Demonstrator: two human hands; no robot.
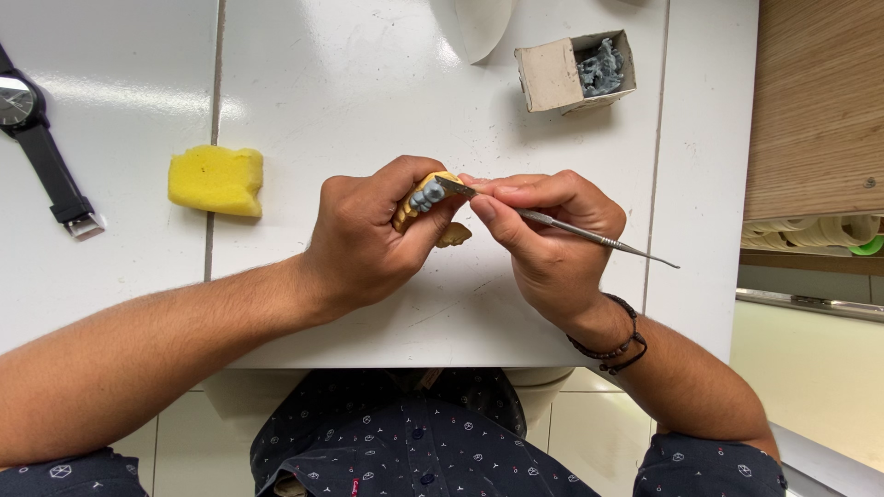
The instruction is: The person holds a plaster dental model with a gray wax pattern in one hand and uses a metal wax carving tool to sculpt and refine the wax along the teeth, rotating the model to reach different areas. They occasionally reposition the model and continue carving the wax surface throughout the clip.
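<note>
1. The left hand (368, 235) is clenched around a yellow cast (433, 213), which sits at the centre of the view above the white table (368, 83). Fingers cover most of the cast; only its top edge and a lobe at 5 o'clock of the thumb show.
2. A small grey piece (427, 195) sits on the cast, half hidden by the thumb; its shape is hard to make out.
3. The right hand (548, 235) pinches a thin metal tool (571, 227) like a pen. The flat tip touches the grey piece; the other end points to 4 o'clock, past the wrist.
4. A dark bead bracelet (617, 345) circles the right wrist.
5. At 9 o'clock lies a yellow sponge (216, 180), well apart from the hands.
6. At 10 o'clock a black watch (37, 138) is cut off by the frame edge.
7. At 1 o'clock an open box (562, 74) holds grey bits (603, 66), too small to tell apart.
8. At 12 o'clock a white rounded thing (481, 26) is cut off by the top edge.
</note>
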